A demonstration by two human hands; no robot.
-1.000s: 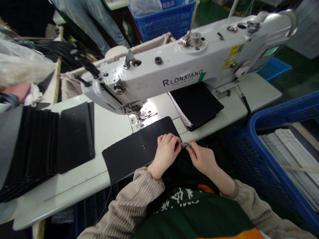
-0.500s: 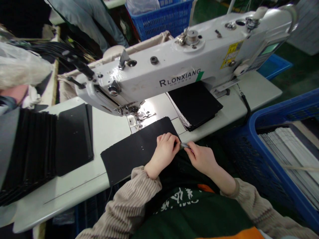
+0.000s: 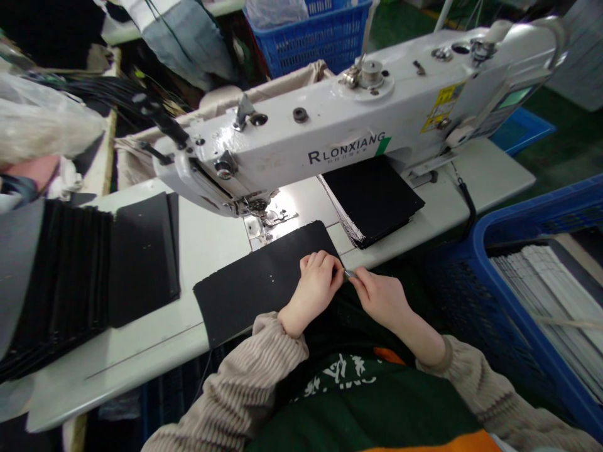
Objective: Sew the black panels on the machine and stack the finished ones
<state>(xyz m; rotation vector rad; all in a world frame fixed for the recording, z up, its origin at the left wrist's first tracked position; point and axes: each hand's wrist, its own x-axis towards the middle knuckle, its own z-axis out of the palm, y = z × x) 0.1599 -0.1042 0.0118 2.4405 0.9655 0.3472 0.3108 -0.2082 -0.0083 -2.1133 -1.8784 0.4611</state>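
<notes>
A black panel [image 3: 264,282] lies on the pale sewing table [image 3: 211,245], in front of the needle area of the white sewing machine [image 3: 292,141]. My left hand [image 3: 315,285] is closed on the panel's right corner, fingers pinched at its edge. Just to the right, my right hand [image 3: 384,295] grips a small grey metal tool [image 3: 350,274], whose tip meets that same corner. What the tool's tip touches is too small to make out. Under the machine arm rests a stack of black panels [image 3: 374,198].
More black panels [image 3: 146,260] lie at the left, beside a thick folded black pile [image 3: 66,276]. At the right stands a blue crate [image 3: 485,245] holding bundled panels. Behind the machine are another blue basket [image 3: 311,41] and a person's leg [image 3: 183,44].
The camera view has shifted slightly. Both hands stay at the panel's corner, and the tool now shows less between them. The person's leg behind the machine has moved.
</notes>
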